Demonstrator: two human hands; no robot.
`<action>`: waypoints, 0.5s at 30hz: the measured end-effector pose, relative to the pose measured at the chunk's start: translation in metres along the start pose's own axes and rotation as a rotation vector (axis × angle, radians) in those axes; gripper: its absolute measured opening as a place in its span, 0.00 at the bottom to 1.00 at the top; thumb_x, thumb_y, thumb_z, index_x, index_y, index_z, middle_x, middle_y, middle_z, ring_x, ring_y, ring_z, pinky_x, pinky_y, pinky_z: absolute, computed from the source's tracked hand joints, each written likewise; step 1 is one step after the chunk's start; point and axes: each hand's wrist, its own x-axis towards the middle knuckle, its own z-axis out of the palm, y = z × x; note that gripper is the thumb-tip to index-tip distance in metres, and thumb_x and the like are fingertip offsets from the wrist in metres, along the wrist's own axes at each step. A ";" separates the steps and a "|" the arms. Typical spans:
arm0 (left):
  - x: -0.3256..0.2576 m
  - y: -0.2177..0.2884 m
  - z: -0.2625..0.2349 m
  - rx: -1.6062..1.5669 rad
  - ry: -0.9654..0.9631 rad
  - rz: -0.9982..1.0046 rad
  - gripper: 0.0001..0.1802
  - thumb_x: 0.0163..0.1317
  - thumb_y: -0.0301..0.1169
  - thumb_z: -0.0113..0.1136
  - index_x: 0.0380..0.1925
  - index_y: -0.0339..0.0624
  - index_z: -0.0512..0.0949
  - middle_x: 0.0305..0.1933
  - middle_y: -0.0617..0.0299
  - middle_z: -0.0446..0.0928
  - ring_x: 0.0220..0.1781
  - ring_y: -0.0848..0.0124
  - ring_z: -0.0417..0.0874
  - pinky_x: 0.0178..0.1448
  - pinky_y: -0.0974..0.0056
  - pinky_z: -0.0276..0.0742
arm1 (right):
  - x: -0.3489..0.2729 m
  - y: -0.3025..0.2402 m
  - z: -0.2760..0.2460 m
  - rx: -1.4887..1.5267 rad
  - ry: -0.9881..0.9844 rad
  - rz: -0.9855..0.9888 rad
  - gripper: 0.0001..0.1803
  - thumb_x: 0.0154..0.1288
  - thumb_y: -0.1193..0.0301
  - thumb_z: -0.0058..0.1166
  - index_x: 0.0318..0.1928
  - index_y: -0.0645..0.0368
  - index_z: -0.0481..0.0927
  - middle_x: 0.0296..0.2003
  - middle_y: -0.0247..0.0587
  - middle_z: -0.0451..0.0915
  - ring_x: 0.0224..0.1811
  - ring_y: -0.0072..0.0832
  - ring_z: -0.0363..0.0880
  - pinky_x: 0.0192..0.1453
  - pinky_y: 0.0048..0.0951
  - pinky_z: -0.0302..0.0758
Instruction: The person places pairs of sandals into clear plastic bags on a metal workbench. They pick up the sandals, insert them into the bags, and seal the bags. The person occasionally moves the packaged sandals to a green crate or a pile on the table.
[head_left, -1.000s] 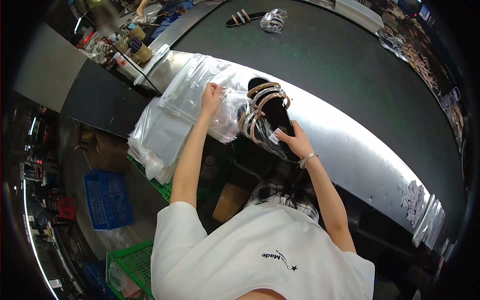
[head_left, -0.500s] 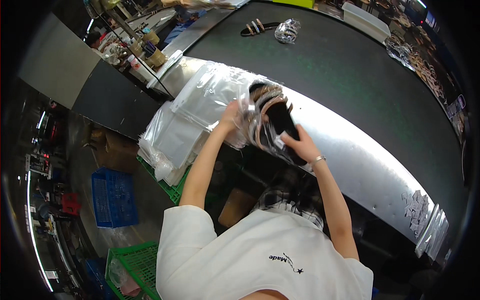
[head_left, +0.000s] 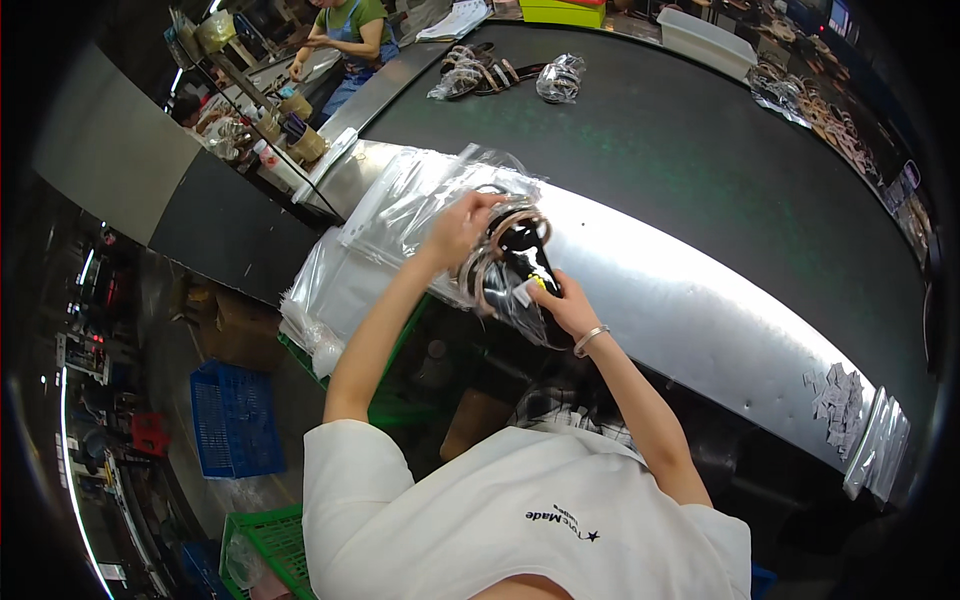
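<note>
In front of me I hold a pair of strappy sandals (head_left: 521, 243) with black footbeds and tan, shiny straps. A clear plastic bag (head_left: 508, 303) hangs round part of them. My right hand (head_left: 570, 305) is closed on the near end of the sandals, thumb on top beside a small white tag (head_left: 523, 292). My left hand (head_left: 460, 232) has its fingers bent at the far strap end, closed on the bag's film; its fingertips are partly lost in the glare. Beneath that hand lies a stack of flat clear bags (head_left: 390, 210) on the metal ledge.
Beyond the metal ledge (head_left: 640, 265) runs a dark green belt (head_left: 680, 150). Bagged sandals (head_left: 560, 78) and more sandals (head_left: 485, 72) lie on it. Paper slips (head_left: 838, 400) sit at the right. Blue (head_left: 235, 420) and green crates (head_left: 270, 545) stand left. A co-worker (head_left: 350, 40) works far left.
The sandals have turned in my hands, now showing a shiny black surface. My left hand has moved up to the strap end. More sandals and a co-worker have come into view at the far left.
</note>
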 end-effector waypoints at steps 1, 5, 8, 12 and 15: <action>0.000 0.015 0.013 0.029 0.006 0.072 0.10 0.67 0.28 0.46 0.45 0.35 0.71 0.48 0.52 0.77 0.50 0.68 0.78 0.54 0.64 0.71 | 0.001 0.001 -0.004 -0.034 -0.060 -0.025 0.27 0.56 0.55 0.61 0.45 0.67 0.76 0.35 0.42 0.79 0.37 0.23 0.75 0.44 0.27 0.71; 0.006 0.042 0.020 -0.427 -0.045 -0.403 0.12 0.68 0.27 0.44 0.47 0.38 0.73 0.52 0.52 0.75 0.40 0.69 0.80 0.42 0.66 0.76 | -0.015 -0.005 -0.019 0.076 0.079 -0.028 0.28 0.58 0.55 0.60 0.46 0.68 0.75 0.36 0.40 0.79 0.38 0.23 0.76 0.44 0.28 0.72; 0.017 0.064 0.061 0.108 0.085 0.182 0.10 0.59 0.24 0.50 0.41 0.39 0.74 0.44 0.54 0.78 0.54 0.56 0.75 0.59 0.58 0.67 | -0.018 -0.009 -0.030 -0.009 0.212 -0.107 0.25 0.59 0.56 0.58 0.45 0.68 0.75 0.37 0.42 0.79 0.39 0.24 0.76 0.43 0.27 0.72; 0.004 0.104 0.098 0.285 -0.406 0.643 0.12 0.56 0.24 0.52 0.42 0.42 0.72 0.59 0.59 0.71 0.65 0.60 0.65 0.71 0.53 0.52 | -0.035 -0.029 -0.057 0.053 0.335 -0.350 0.18 0.61 0.64 0.58 0.42 0.68 0.74 0.35 0.41 0.79 0.39 0.22 0.76 0.42 0.24 0.73; 0.005 0.121 0.084 0.358 -0.006 0.444 0.19 0.56 0.23 0.51 0.50 0.39 0.67 0.59 0.55 0.71 0.64 0.58 0.68 0.71 0.55 0.53 | -0.056 -0.049 -0.088 0.306 0.542 -0.303 0.13 0.59 0.72 0.60 0.39 0.67 0.72 0.33 0.38 0.78 0.38 0.20 0.76 0.41 0.21 0.73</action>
